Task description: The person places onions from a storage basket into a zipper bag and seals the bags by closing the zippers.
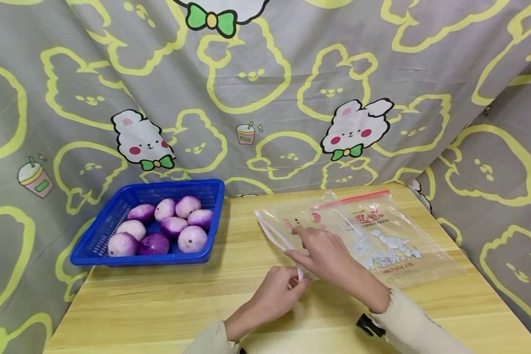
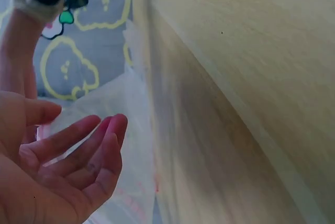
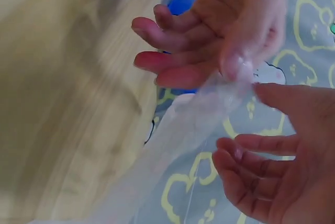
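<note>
A clear plastic zip bag with a pale pink strip [image 1: 270, 232] lies on the table, its mouth facing left and parted. My left hand [image 1: 274, 293] pinches the near end of that strip between thumb and forefinger; its other fingers [image 2: 107, 153] are loosely bent. Over the bag is my right hand [image 1: 325, 253], thumb at the strip and forefinger extended on the plastic. In the right wrist view, the right hand [image 3: 277, 150] has its thumb tip at the plastic film [image 3: 209, 101], beside the left thumb, with its other fingers loosely bent.
A blue plastic basket [image 1: 210, 253] holding several purple onions [image 1: 174, 226] stands at the left back of the wooden table [image 1: 159, 300]. Under and right of the pink-strip bag lies a printed clear bag with a red zip [image 1: 363, 196]. A patterned grey curtain [image 1: 292, 64] hangs behind.
</note>
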Demonstrator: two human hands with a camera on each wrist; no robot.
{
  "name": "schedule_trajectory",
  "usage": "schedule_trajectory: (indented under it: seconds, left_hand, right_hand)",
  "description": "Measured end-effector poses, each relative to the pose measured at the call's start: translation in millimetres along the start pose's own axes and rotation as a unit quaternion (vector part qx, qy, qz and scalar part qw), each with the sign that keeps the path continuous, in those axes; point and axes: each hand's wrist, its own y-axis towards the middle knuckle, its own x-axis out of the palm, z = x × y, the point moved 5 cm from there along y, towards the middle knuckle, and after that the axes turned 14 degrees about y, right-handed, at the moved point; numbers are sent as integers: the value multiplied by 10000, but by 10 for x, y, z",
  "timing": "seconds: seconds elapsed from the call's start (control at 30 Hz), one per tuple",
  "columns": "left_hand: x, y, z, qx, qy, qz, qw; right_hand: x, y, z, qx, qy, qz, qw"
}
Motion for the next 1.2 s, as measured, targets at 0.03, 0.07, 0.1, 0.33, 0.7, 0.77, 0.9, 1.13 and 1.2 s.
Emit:
schedule_trajectory:
  seconds: [0.03, 0.07, 0.1, 0.33, 0.7, 0.77, 0.9, 1.13, 1.2]
  left_hand:
    - [17, 9, 15, 50, 90, 10, 9999]
    - [31, 14, 26, 80, 189, 40, 9998]
    - [45, 16, 30, 94, 245, 46, 9996]
    - [9, -27, -1, 104, 610, 163, 9980]
    - [-193, 22, -56, 1502, 3292, 1428, 9212]
    - [-176, 51, -85, 1636, 3338, 1411, 9175]
    - [-165, 106, -146, 1634, 3153, 1324, 9254]
    - [-251, 157, -266, 1446, 3131, 1300, 9296]
    - [-285, 148, -252, 1552, 3265, 1445, 9211]
  right_hand:
    - [21, 24, -7, -18, -153, -16, 9999]
    - [39, 44, -9, -46, -299, -24, 9995]
    - [50, 57, -11, -98, -466, -18, 9989]
    - [70, 8, 3, -549, -1082, -95, 9926]
    - [20, -113, -24, -1243, -1554, 62, 9800]
    - [21, -127, -34, -1287, -1487, 59, 9805]
    - [11, -152, -48, -1408, -1410, 135, 9798]
    - [-91, -216, -104, -1830, -1377, 632, 9714]
    - [-122, -230, -133, -1813, -1385, 639, 9715]
